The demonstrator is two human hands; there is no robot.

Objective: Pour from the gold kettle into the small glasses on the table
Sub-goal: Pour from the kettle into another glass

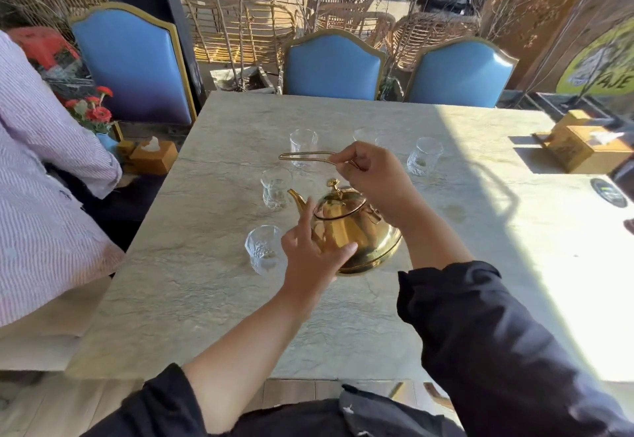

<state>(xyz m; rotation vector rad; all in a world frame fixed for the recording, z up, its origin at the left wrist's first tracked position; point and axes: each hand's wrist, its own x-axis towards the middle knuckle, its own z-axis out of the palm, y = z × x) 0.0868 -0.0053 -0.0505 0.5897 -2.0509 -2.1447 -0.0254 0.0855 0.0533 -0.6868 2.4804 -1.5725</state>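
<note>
The gold kettle (356,234) is at the middle of the stone table (212,299), tilted, its spout pointing left. My right hand (374,179) is closed on its thin wire handle above the lid. My left hand (308,258) rests flat against the kettle's near left side, fingers spread. Several small clear glasses stand around it: one (264,248) just left of my left hand, one (275,191) beside the spout tip, one (303,146) further back, one (424,155) at the right, and one (364,135) partly hidden behind my right hand.
Three blue chairs, one of them (334,66), stand behind and left of the table. A wooden tissue box (583,148) sits at the table's right. A person in a striped shirt (41,176) sits at the left, near a second tissue box (154,157) and red flowers (92,110).
</note>
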